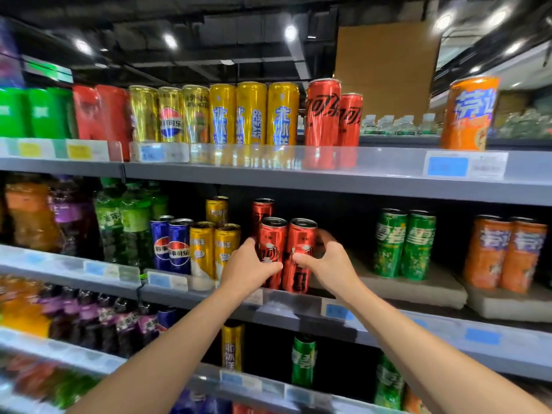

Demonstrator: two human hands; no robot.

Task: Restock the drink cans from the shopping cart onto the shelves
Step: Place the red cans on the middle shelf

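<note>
A: What is nearest?

B: Two bare forearms come in from 6 o'clock and reach up to the middle shelf [298, 303]. The left hand [249, 265] curls around the left red can [272, 252], thumb across its front. The right hand [327, 261] wraps the right red can [300, 255] the same way, fingers round its far side.

A: How do the cans stand?

B: Both upright, long axis vertical, tops up with the lids showing, printed fronts facing out. They sit side by side, touching, at the front edge of the shelf.

A: And around them?

B: A third red can [262, 209] stands just behind, at 12 o'clock. At 9 o'clock, yellow cans [215, 249], then blue cans [170, 245]. At 3 o'clock, well apart, two green cans [403, 243], then orange cans [504, 253].

A: Farther off?

B: On the top shelf [373, 171], a row of gold cans [252, 113], two red cans [331, 116] and one orange can [469, 113], all upright.
</note>
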